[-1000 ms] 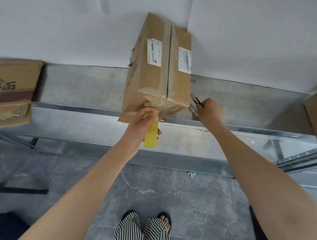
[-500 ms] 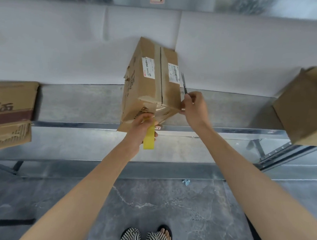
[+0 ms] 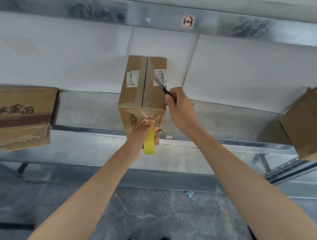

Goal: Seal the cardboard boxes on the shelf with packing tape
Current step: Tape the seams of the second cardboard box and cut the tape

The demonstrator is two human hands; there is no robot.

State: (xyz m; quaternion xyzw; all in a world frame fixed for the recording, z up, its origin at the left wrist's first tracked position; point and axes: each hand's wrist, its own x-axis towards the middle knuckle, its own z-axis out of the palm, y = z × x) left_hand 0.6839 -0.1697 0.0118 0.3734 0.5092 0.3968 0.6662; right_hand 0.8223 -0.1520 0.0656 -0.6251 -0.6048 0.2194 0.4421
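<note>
Since half a second ago the right hand (image 3: 179, 110) has climbed from the middle box's front corner to its upper right edge, and that box now sits squarer to the viewer. Along the wall, the metal shelf (image 3: 91, 110) carries a printed box (image 3: 18, 118) at the left, the middle box (image 3: 137, 92) at the front lip with tape along its top seam, and a third box (image 3: 305, 125) at the right. Below, the left hand (image 3: 137, 137) curls round a yellow tape roll (image 3: 149, 147) against the middle box's front face. The right hand's fingers pinch scissors (image 3: 162, 86), blades slightly parted over a barcode label (image 3: 161, 77).
</note>
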